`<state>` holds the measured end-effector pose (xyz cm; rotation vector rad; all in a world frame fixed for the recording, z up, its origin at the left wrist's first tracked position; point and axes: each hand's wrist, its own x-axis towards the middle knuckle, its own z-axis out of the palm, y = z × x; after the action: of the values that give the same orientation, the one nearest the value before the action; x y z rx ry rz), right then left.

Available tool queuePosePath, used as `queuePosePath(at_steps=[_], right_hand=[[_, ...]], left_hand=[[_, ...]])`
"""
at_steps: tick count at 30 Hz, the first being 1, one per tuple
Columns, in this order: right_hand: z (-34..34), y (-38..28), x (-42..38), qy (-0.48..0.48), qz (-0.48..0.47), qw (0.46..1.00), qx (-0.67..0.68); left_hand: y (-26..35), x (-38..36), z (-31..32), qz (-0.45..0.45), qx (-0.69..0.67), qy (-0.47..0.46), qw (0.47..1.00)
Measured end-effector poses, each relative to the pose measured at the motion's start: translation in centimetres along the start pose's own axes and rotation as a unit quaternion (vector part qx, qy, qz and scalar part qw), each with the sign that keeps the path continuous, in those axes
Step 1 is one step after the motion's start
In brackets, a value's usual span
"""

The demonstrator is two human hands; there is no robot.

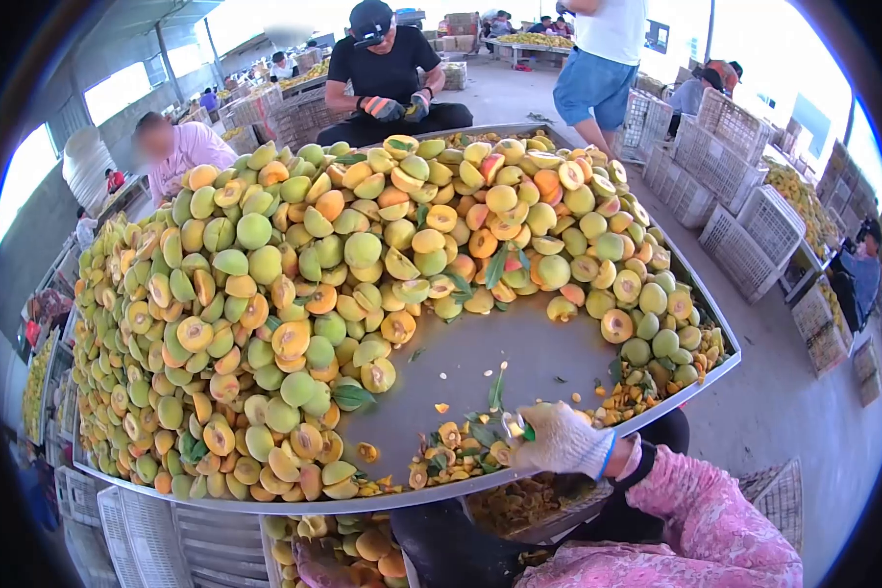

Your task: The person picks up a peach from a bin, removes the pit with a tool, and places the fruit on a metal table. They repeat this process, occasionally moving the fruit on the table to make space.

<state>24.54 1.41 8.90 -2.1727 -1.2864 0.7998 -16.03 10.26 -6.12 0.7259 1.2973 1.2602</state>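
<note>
My right hand (565, 441), in a white knitted glove, is closed around a small tool with a green part and a pale metallic end (513, 424). It is over the near edge of the metal table (461, 363), next to a scatter of pits, scraps and leaves (456, 451). At the bottom, a blurred pinkish patch like a sleeve (320, 566) lies over a crate of halved fruit (367, 549); I cannot tell how my left hand is held there. A large heap of green-yellow fruit, many cut in half (294, 338), covers the table's far and left parts.
Across the table sits a person in black with gloved hands (397, 106); another in pink (186, 147) is at the left. A person in blue shorts (595, 93) stands behind. Plastic crates (720, 147) line the right. Below the table edge is a container of scraps (534, 502).
</note>
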Motion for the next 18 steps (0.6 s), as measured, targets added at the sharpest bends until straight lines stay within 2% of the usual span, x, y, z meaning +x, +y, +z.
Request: queuePosePath(at_steps=[2,4,8,11,12,15,18], right_hand=[[-0.9,-0.8,5.3,-0.006,-0.017,1.0,-0.024],[-1.0,-2.0,10.5,0.079,-0.101,0.989,-0.068],[0.9,-2.3,21.1,0.2,-0.201,0.948,-0.143],[2.4,-2.8,25.1,0.234,-0.125,0.949,-0.167],[2.7,-2.9,25.7,0.241,-0.094,0.952,-0.166],[2.0,-1.7,26.3,0.266,-0.151,0.944,-0.122],[1.3,-0.3,26.3,0.242,-0.161,0.946,-0.147]], left_hand=[[-0.5,-0.4,-0.7,-0.008,-0.009,0.002,1.0],[-1.3,-0.7,-1.3,-0.021,-0.027,0.008,0.999],[-3.8,-0.9,-3.3,-0.045,-0.066,0.012,0.997],[-6.0,-0.5,-5.3,-0.033,-0.105,0.002,0.994],[-4.5,-1.7,-3.9,-0.009,-0.047,-0.001,0.999],[-1.2,-3.6,-1.1,-0.044,0.001,0.026,0.999],[-2.5,-3.3,-2.1,0.001,0.027,-0.016,1.0]])
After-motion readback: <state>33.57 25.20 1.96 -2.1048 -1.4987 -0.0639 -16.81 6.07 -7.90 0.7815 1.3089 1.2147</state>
